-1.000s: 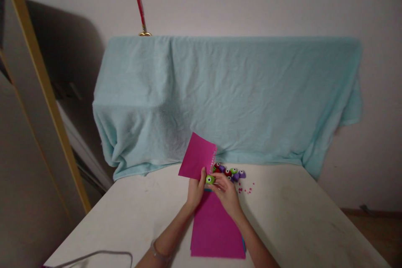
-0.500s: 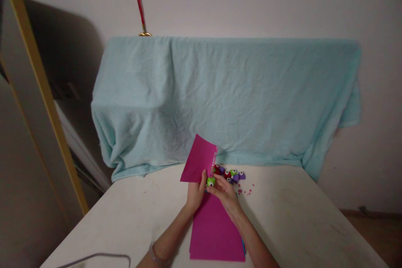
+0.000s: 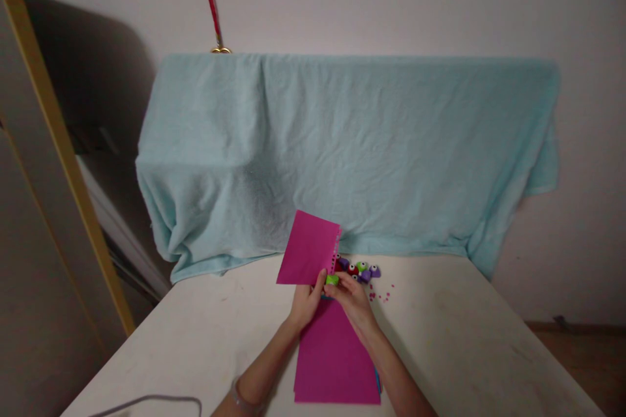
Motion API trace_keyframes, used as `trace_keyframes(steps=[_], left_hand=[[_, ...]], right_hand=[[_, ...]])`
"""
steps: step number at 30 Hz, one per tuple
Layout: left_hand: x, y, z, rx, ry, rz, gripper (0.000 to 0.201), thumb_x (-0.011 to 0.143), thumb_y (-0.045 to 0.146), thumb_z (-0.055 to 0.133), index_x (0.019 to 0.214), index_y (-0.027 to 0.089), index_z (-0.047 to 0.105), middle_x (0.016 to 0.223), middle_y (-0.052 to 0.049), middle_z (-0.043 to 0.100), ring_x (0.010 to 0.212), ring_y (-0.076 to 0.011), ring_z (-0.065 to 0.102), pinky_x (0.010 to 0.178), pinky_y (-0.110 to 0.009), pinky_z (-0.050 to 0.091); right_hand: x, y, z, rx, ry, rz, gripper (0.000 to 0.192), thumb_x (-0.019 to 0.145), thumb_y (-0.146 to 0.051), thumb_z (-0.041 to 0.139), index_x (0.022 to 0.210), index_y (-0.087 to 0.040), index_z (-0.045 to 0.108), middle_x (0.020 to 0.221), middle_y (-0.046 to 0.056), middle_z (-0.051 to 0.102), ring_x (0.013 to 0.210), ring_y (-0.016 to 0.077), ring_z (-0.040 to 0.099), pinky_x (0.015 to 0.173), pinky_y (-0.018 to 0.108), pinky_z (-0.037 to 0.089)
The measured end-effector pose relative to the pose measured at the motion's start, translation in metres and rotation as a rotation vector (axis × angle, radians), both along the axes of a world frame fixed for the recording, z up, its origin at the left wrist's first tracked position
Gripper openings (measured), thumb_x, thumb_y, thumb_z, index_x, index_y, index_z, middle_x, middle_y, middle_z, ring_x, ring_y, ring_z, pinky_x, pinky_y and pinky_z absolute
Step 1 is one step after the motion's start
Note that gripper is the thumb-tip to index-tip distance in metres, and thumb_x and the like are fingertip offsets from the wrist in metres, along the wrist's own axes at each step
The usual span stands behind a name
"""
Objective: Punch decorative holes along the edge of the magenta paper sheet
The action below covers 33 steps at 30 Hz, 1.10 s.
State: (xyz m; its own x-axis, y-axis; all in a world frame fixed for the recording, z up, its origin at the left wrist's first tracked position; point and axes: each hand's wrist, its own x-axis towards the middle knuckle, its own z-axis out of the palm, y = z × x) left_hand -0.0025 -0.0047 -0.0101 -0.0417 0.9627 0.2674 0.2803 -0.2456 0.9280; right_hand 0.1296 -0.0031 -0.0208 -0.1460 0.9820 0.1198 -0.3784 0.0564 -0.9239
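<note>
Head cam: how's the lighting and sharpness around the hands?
Head view: dim and flat, no glare; corners darken. Left hand and right hand look soft, so the green punch and holes along the pink sheet lack detail. Table edges splay from lens distortion.

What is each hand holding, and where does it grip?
Left hand pinches the magenta paper sheet at its lower edge; right hand grips the green paper punch.

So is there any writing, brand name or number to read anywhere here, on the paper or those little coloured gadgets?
None can be read.
pink sheet, held up in the left hand: plain, only a row of punched holes along one edge.
green punch at the right hand, and the other small punches: any marks too small to tell.
</note>
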Motion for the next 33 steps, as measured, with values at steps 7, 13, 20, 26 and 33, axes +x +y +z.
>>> trace_keyframes(steps=[7,13,20,26,33], left_hand=[[0.000,0.001,0.001,0.027,-0.050,-0.041,0.047,0.089,0.053,0.044,0.094,0.012,0.067,0.086,-0.008,0.069,0.085,-0.0213,0.062,0.082,-0.033,0.047],[0.000,0.004,-0.001,0.057,-0.062,-0.038,0.045,0.089,0.050,0.045,0.101,0.012,0.066,0.092,-0.009,0.070,0.101,-0.0232,0.060,0.096,-0.037,0.041],[0.000,0.006,-0.003,0.086,-0.044,-0.043,0.045,0.088,0.050,0.046,0.104,0.013,0.065,0.090,-0.009,0.070,0.104,-0.0244,0.059,0.101,-0.040,0.037],[-0.001,0.006,-0.003,0.056,-0.026,-0.066,0.043,0.089,0.050,0.045,0.097,0.013,0.065,0.092,-0.009,0.069,0.093,-0.0230,0.061,0.092,-0.038,0.043],[-0.001,0.007,-0.003,0.033,-0.035,-0.095,0.044,0.089,0.051,0.044,0.090,0.013,0.065,0.087,-0.007,0.068,0.081,-0.0204,0.061,0.080,-0.033,0.047]], right_hand=[[0.000,0.003,-0.006,0.004,0.035,0.033,0.037,0.068,-0.036,0.080,0.095,-0.015,0.068,0.082,0.004,0.066,0.072,0.0175,0.061,0.070,0.031,0.050],[-0.001,0.003,-0.007,-0.012,0.068,0.038,0.034,0.067,-0.034,0.081,0.092,-0.015,0.068,0.078,0.003,0.065,0.070,0.0158,0.060,0.069,0.029,0.048],[-0.003,0.004,-0.011,-0.030,0.067,0.029,0.034,0.066,-0.035,0.081,0.091,-0.016,0.069,0.077,0.002,0.064,0.067,0.0148,0.058,0.067,0.028,0.048],[-0.001,0.004,-0.010,-0.004,0.018,0.018,0.030,0.068,-0.038,0.079,0.086,-0.017,0.069,0.074,0.001,0.062,0.066,0.0148,0.057,0.064,0.027,0.048],[0.002,0.000,0.000,0.040,-0.068,-0.019,0.034,0.069,-0.044,0.077,0.087,-0.016,0.069,0.074,0.002,0.063,0.066,0.0161,0.058,0.063,0.027,0.048]])
